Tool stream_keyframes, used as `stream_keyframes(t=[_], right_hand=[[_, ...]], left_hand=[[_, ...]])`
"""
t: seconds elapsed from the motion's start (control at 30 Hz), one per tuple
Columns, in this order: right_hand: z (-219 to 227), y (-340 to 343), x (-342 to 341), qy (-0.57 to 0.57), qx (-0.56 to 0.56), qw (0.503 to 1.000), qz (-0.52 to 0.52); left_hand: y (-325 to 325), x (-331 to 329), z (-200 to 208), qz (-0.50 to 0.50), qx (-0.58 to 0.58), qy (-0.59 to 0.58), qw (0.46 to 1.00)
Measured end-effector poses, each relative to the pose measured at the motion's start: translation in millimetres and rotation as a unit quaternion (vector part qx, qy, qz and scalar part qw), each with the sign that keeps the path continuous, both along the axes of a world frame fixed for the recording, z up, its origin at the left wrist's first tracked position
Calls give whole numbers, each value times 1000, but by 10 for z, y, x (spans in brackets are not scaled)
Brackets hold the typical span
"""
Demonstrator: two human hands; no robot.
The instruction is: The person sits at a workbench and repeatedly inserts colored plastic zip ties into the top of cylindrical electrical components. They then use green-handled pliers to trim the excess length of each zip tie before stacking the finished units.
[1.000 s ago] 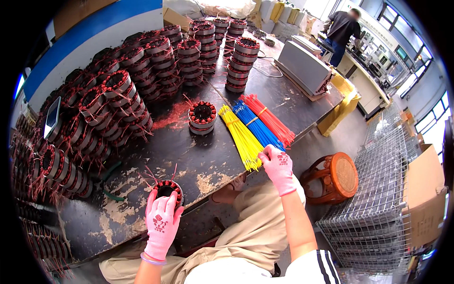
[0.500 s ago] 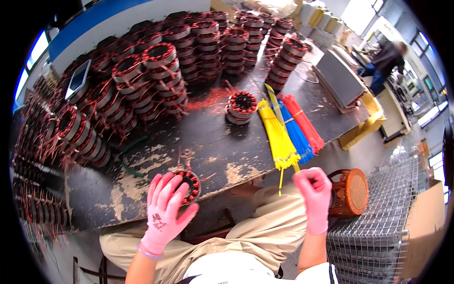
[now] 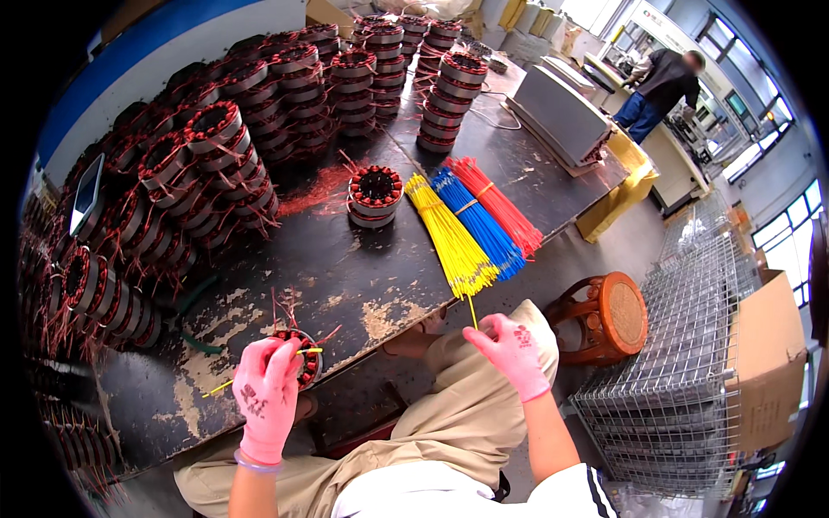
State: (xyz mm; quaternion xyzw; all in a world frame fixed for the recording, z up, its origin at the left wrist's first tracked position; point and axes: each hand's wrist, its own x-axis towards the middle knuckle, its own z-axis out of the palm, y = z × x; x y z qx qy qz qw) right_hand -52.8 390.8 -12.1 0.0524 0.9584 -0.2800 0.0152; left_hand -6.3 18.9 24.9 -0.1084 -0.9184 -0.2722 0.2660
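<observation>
My left hand (image 3: pixel 268 393), in a pink glove, pinches a short yellow wire (image 3: pixel 223 388) just above a small stator (image 3: pixel 308 367). This stator, a ring with red windings and loose red leads, lies at the table's near edge, partly hidden by the fingers. My right hand (image 3: pixel 511 352), also gloved in pink, is closed with its fingertips at the low end of a single yellow wire (image 3: pixel 472 311). That wire sticks out of the yellow wire bundle (image 3: pixel 453 242). Beside it lie a blue wire bundle (image 3: pixel 479 220) and a red wire bundle (image 3: pixel 501 207).
Stacked stators (image 3: pixel 354 86) crowd the table's back and left. One short stator stack (image 3: pixel 375 197) stands mid-table. A phone-like device (image 3: pixel 87 196) leans at the left. To the right are a wooden stool (image 3: pixel 617 315), wire mesh cages (image 3: pixel 665 380) and a person (image 3: pixel 656 91) farther off.
My left hand has gone from spread fingers over the stator to pinching a yellow wire. A yellow strand lying over the bundles near my right hand is gone from there. The view has shifted.
</observation>
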Motion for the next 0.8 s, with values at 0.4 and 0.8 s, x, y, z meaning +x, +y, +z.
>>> stream_keyframes(t=[0.4, 0.8], right_hand=[[315, 164, -493, 70, 73, 995, -4], [351, -226, -882, 306, 206, 928, 51]], left_hand=[[57, -159, -324, 19, 75, -67, 995], [-150, 37, -203, -38, 64, -121, 990]])
